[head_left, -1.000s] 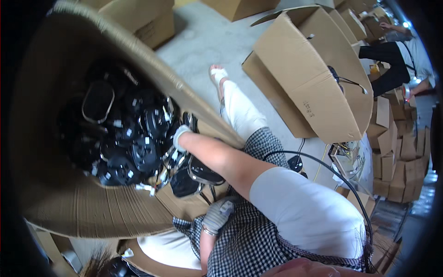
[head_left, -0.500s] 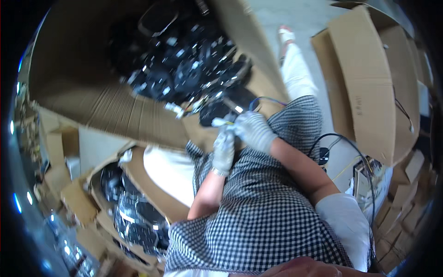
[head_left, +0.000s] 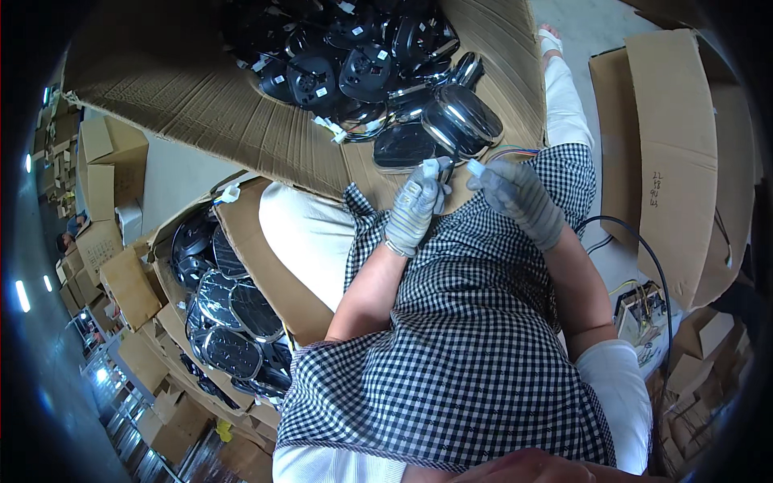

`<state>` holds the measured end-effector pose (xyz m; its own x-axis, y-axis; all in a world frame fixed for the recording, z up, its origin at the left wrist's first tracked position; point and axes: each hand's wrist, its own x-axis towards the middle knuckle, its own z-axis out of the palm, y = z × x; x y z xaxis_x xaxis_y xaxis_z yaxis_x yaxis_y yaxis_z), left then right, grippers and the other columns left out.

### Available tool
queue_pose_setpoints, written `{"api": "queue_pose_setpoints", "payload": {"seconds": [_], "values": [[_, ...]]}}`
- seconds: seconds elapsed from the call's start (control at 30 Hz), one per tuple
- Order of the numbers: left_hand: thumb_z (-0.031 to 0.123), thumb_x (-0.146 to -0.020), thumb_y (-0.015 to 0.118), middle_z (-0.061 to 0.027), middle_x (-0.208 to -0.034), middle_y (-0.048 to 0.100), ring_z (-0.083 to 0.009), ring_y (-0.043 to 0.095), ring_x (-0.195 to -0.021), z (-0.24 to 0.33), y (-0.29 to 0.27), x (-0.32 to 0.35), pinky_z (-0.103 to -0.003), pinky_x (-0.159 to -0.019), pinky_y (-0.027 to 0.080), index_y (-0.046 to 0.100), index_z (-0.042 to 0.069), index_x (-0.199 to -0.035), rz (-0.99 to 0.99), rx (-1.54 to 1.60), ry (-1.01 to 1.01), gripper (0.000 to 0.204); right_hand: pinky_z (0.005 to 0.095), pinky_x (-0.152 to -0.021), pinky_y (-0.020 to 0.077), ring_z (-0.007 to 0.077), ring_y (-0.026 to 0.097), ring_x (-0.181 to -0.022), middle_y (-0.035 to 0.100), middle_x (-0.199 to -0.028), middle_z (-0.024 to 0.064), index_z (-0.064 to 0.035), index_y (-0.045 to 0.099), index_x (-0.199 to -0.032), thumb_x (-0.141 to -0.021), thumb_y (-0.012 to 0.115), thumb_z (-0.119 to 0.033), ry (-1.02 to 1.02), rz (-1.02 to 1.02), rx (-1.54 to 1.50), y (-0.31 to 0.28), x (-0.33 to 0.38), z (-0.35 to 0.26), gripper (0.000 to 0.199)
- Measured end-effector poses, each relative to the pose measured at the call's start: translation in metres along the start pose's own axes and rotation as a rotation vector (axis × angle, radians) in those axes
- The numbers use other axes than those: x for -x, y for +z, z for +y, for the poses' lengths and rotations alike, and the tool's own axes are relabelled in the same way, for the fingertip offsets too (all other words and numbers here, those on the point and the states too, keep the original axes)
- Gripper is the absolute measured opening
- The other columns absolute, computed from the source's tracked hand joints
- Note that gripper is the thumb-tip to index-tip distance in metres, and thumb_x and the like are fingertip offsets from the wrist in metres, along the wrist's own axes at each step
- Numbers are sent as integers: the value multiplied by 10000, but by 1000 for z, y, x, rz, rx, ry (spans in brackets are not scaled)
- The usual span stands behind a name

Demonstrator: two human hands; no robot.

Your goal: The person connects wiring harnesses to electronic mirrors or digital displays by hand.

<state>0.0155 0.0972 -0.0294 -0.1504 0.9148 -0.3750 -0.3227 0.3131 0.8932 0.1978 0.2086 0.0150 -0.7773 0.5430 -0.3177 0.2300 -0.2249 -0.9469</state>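
Note:
Both hands wear pale striped work gloves and are raised in front of my lap, a small gap between them. My left hand pinches a white plug connector. In my right hand a second pale connector is gripped between thumb and fingers. Colored wires run from behind the right hand toward the box. Just beyond the hands, a black side mirror with a glossy housing lies at the near edge of a big cardboard box. Next to it is another dark mirror.
Several black mirror assemblies fill the big box. A second box of wrapped mirrors stands at my left. To the right are an open carton, a black cable and a device with exposed wiring. More cartons surround me.
My hands, close together before at a pale connector, are now apart, each with a connector. The view has shifted, and more of the mirrors near the box edge show clearly.

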Motion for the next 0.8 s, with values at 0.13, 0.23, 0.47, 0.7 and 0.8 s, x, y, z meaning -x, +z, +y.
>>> {"api": "queue_pose_setpoints", "payload": {"seconds": [0.13, 0.23, 0.47, 0.7, 0.8], "values": [[496, -890, 514, 15, -710, 519, -66, 451, -618, -1, -2, 1, -209, -581, 370, 495, 35, -1229, -43, -199, -53, 573, 342, -618, 504, 268, 620, -707, 617, -795, 107, -28, 592, -896, -807, 526, -50, -710, 159, 729, 3, -21, 8, 113], [414, -910, 518, -4, -786, 566, -70, 464, -651, -5, -10, -1, -210, -610, 388, 531, 36, -1202, -124, -229, -49, 478, 345, -643, 494, 244, 621, -729, 623, -784, 87, -80, 620, -940, -836, 539, -128, -441, 118, 850, 6, -16, -7, 140], [185, -871, 608, -53, -851, 655, -113, 587, -727, -13, -2, -2, -227, -649, 475, 632, 19, -1000, -159, -286, -75, 211, 358, -666, 445, 219, 585, -689, 635, -748, 47, -118, 654, -821, -859, 549, -252, 66, -411, 1011, -25, -20, -16, 175], [194, -873, 596, -66, -805, 644, -137, 589, -695, -13, -4, -6, -260, -651, 476, 637, 50, -986, -232, -284, -170, 188, 346, -617, 459, 248, 592, -651, 618, -711, 82, -62, 613, -786, -858, 566, -250, -80, -417, 698, -26, -21, 26, 207], [171, -874, 580, -57, -759, 631, -135, 582, -666, -14, -5, -6, -254, -626, 470, 633, 45, -967, -262, -448, -170, 165, 357, -615, 457, 265, 584, -643, 609, -699, 86, -64, 602, -773, -862, 560, -299, -99, -357, 657, -25, -19, 34, 255]]}}
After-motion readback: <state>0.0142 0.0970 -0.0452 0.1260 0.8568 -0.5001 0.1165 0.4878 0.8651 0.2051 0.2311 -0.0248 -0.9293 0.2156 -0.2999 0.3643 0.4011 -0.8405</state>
